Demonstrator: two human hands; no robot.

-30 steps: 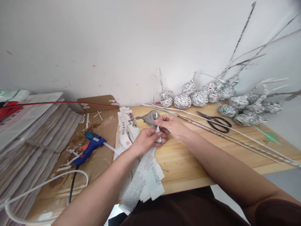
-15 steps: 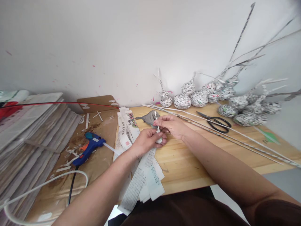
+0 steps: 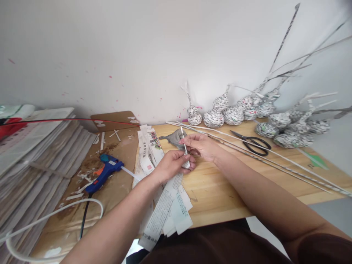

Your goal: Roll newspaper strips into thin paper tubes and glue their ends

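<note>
A printed paper strip runs up from the table's front edge into my left hand, whose fingers are closed around its upper end. My right hand pinches a thin white rolled paper stick that rises from the strip's end, its tip pointing up. The two hands are close together. Just behind them lies a grey cloth-like piece with a narrow tail. More newspaper strips are spread beneath and beside my left hand.
Black scissors and long paper rods lie at the right. Woven paper gourds line the wall. A blue glue gun with its cord rests at the left, beside a tall newspaper stack.
The white stick's tip has shifted very slightly. Both hands keep nearly the same place and grip.
</note>
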